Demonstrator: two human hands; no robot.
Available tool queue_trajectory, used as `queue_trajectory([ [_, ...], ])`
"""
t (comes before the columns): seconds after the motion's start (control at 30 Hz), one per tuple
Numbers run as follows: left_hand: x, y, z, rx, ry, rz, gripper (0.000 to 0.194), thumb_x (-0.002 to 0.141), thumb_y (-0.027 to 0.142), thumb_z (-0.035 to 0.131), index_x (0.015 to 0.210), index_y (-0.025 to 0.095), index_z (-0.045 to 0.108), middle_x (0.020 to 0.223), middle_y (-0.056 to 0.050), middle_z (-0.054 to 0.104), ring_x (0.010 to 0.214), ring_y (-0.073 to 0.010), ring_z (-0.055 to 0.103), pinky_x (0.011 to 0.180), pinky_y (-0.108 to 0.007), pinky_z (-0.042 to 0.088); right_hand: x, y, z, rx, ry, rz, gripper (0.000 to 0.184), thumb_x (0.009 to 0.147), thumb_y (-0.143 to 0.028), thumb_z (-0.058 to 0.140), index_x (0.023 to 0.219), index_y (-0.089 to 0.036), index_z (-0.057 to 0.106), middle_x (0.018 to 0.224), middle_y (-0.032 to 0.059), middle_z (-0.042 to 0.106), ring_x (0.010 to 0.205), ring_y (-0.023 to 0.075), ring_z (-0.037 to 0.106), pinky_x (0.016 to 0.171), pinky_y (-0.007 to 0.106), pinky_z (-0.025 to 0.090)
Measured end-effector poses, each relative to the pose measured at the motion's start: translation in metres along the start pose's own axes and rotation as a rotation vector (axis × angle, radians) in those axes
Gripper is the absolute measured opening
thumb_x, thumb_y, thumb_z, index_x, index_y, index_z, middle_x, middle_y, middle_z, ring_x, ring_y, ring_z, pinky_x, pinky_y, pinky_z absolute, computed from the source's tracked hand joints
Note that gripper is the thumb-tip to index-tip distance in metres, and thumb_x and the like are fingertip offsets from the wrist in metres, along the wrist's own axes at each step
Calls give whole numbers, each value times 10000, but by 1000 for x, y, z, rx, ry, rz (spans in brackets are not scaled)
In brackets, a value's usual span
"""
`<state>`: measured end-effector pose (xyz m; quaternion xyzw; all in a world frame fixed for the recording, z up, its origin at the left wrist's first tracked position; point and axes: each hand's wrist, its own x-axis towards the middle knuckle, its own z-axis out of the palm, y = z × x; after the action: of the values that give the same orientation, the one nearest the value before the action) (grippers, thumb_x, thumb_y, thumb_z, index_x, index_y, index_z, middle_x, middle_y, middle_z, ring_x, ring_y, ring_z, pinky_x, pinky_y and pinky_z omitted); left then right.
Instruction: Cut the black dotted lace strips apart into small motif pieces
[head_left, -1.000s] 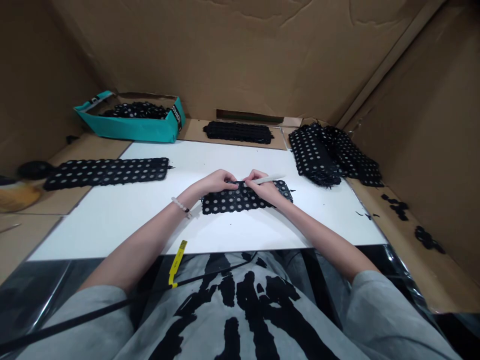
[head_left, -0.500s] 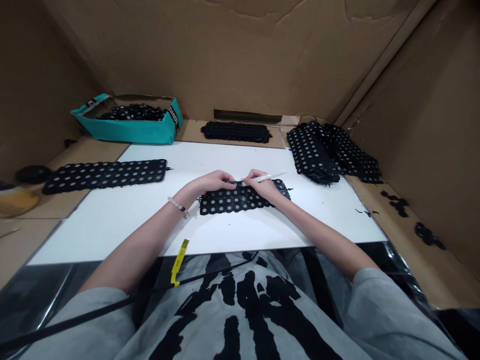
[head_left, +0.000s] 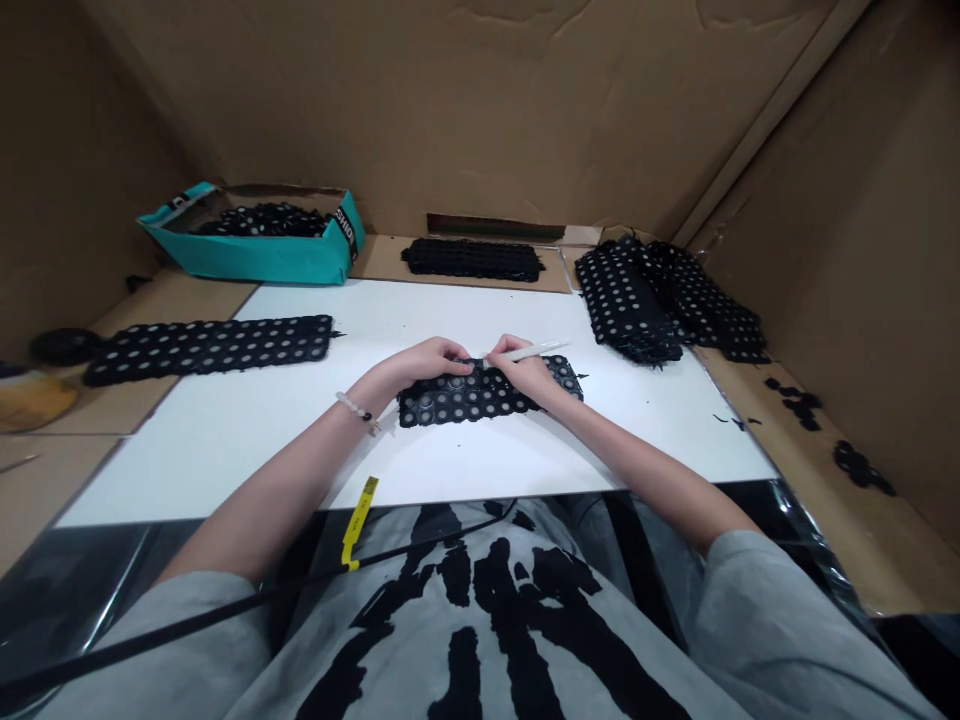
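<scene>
A short strip of black lace with round holes lies on the white board in front of me. My left hand rests on its far edge with fingers curled, pinching the lace. My right hand lies on the strip's right part and grips a slim white pen-like tool, whose near tip meets the lace between my two hands.
A long lace strip lies at the left. A teal box holding lace stands at the back left. A dark stack sits at the back centre, a lace pile at the right. Black scraps dot the cardboard. Cardboard walls surround the table.
Both hands stay on the strip with only tiny shifts at the far edge. The view has tilted slightly.
</scene>
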<state>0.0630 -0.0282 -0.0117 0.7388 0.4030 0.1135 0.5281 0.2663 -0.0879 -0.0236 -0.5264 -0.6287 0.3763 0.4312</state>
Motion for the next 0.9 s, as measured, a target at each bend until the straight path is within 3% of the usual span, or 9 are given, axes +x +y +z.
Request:
queue_trajectory([
  [0.37, -1, 5, 0, -68, -9, -40, 303, 670, 447, 742, 828, 190, 725, 824, -35, 699, 787, -194, 571, 746, -308, 400, -1, 0, -1, -19, 9, 5, 169, 724, -348, 577, 651, -214, 505, 659, -20, 555, 674, 154, 496, 656, 281, 394],
  [0.53, -5, 12, -4, -75, -157, -61, 297, 675, 450, 724, 822, 192, 727, 821, -37, 701, 782, -198, 573, 716, -299, 393, -4, 3, 4, -74, -30, -90, 160, 760, -344, 538, 673, -220, 482, 658, -26, 527, 667, 150, 489, 635, 278, 375],
  [0.6, -6, 14, -4, -14, -140, -37, 323, 676, 470, 712, 840, 191, 725, 833, -36, 703, 783, -200, 576, 709, -297, 389, -3, 4, 3, -80, -31, -94, 160, 762, -345, 538, 675, -219, 490, 666, -24, 533, 672, 151, 495, 644, 281, 381],
  [0.73, -6, 14, 0, 247, 1, 15, 403, 622, 502, 732, 870, 185, 712, 828, -32, 699, 776, -202, 573, 701, -294, 381, -1, 3, -4, -28, -28, -29, 163, 730, -341, 571, 653, -214, 502, 662, -22, 557, 683, 156, 519, 673, 286, 404],
  [0.9, -5, 13, 4, 340, -46, -16, 359, 656, 520, 687, 732, 171, 658, 740, -34, 665, 717, -192, 555, 659, -291, 376, -3, 0, -10, -22, -138, -17, 107, 703, -285, 596, 644, -202, 560, 731, 6, 641, 770, 173, 581, 739, 295, 430],
])
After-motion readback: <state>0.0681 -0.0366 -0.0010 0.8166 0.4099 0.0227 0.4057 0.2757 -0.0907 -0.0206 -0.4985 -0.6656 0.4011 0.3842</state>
